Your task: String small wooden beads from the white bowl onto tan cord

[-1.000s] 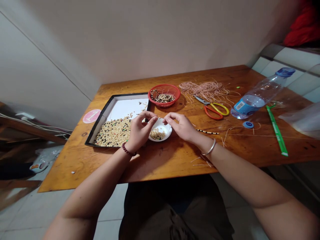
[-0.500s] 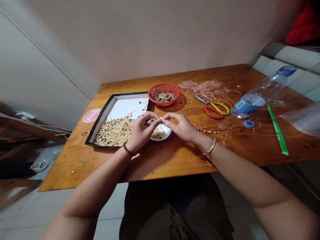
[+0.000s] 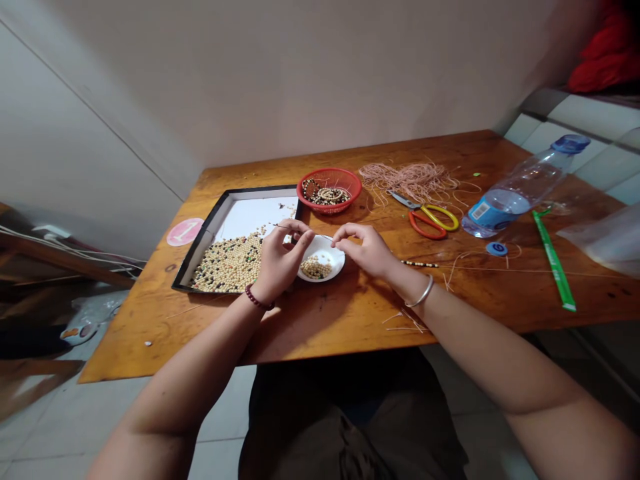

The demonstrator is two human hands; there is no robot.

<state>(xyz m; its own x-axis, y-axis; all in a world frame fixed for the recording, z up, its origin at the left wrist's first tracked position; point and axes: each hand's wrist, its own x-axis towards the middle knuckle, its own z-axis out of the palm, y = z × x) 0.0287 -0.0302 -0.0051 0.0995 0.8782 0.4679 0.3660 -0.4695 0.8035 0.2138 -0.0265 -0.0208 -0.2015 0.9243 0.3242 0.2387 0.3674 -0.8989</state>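
My left hand point(image 3: 281, 259) is closed in a pinch on a thin needle, whose dark end sticks out to the left over the tray point(image 3: 199, 248) of small cream and dark beads. Fingers together, my right hand point(image 3: 364, 249) is at the other side of the white dish point(image 3: 341, 265), pinching something too small to make out near the thin line between the hands. Loose beads point(image 3: 316, 268) lie in the dish below. A short strand of black and cream beads point(image 3: 420, 264) rests on the table beyond my right wrist, with thread running right.
A red basket point(image 3: 358, 189) with beaded strands stands behind the dish. Pink thread point(image 3: 410, 179), scissors point(image 3: 434, 221), a blue cap point(image 3: 497, 249), a tilted-looking bottle point(image 3: 505, 201) and a green wrapper point(image 3: 555, 263) lie or stand to the right.
My hands have drawn apart, my right hand slightly to the right, and a thin line now shows between them. More of the white dish is visible.
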